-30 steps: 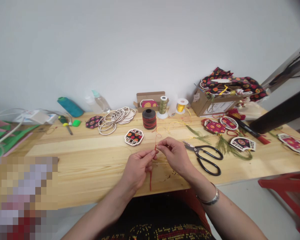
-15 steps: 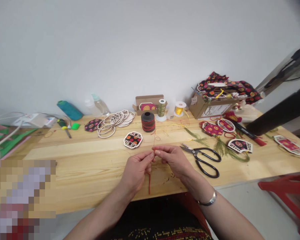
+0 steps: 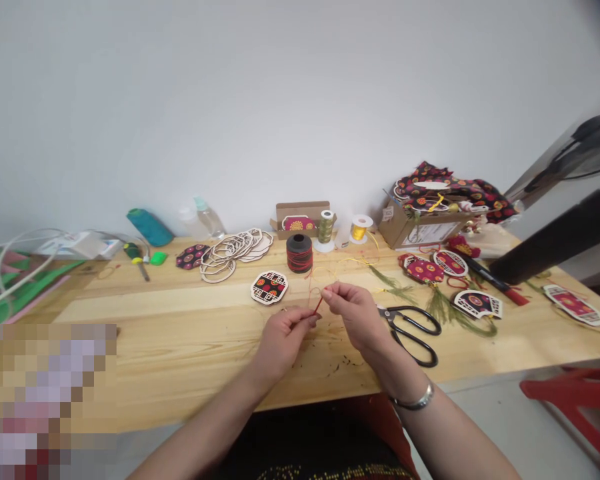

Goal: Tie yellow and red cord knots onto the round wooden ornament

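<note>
A short piece of red cord [image 3: 319, 305] stretches between my two hands above the table. My left hand [image 3: 286, 339] pinches its lower end, and my right hand [image 3: 356, 315] pinches the upper end between thumb and fingertips. A thin loose thread runs from near the hands toward a spool of dark red thread [image 3: 299, 257] just beyond them. Left of the spool lies an ornament with a white lattice frame and patterned cloth [image 3: 269, 287]. Black-handled scissors [image 3: 414, 331] lie right beside my right hand, their blades partly hidden by it.
Wooden frames [image 3: 237, 250] are piled at the back left, near a teal thread cone [image 3: 149, 227]. Green [image 3: 326, 230] and yellow [image 3: 361, 229] spools stand behind. A cardboard box [image 3: 413, 227] of cloth and several tasselled ornaments are at right, with a black post [image 3: 555, 237].
My hands have moved slightly apart, the right one up and right, so the red cord now spans between them. Its end no longer hangs below my left hand. The view has shifted slightly.
</note>
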Demonstrator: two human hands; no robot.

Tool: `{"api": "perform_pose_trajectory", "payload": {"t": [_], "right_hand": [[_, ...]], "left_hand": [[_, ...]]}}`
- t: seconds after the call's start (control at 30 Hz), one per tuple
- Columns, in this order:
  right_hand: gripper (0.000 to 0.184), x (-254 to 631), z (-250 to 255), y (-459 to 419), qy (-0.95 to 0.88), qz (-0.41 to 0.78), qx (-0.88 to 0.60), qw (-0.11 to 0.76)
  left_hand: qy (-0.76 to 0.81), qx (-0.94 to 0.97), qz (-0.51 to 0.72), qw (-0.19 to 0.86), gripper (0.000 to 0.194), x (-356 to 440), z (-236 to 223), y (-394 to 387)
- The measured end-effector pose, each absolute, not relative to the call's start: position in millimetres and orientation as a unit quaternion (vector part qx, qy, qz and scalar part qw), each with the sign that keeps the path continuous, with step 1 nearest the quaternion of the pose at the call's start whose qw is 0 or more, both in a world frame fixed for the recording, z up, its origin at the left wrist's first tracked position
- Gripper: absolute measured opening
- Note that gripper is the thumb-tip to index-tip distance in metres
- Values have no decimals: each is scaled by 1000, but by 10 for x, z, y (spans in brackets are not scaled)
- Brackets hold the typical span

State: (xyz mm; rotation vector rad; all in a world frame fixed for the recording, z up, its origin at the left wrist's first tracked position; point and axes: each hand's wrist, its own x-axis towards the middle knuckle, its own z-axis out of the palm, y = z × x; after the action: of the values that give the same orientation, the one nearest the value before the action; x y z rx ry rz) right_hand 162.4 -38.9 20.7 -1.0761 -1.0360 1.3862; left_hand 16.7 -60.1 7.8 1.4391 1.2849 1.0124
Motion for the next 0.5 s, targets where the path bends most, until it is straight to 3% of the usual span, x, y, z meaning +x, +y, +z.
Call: {"api": "perform_pose_trajectory", "payload": {"t": [0.17, 0.27, 0.33, 0.4, 0.5], "right_hand": [[21, 1697, 344, -299, -457, 524, -456, 556], [17, 1718, 400, -236, -485, 476, -468, 565], [14, 1710, 426, -243, -524, 426, -473, 566], [12, 1680, 435, -323, -581, 363, -468, 559], [11, 1614, 387, -567, -671, 264, -433, 541]], "left_hand": [[535, 640, 413, 366, 18, 80, 25, -556], [575, 583, 474, 323, 32, 3, 159, -599], [560, 516, 438, 478, 23, -17, 284, -668], [495, 390, 347, 695, 30, -1, 384, -743], [430, 226, 287, 826, 34, 59, 422, -808]]}}
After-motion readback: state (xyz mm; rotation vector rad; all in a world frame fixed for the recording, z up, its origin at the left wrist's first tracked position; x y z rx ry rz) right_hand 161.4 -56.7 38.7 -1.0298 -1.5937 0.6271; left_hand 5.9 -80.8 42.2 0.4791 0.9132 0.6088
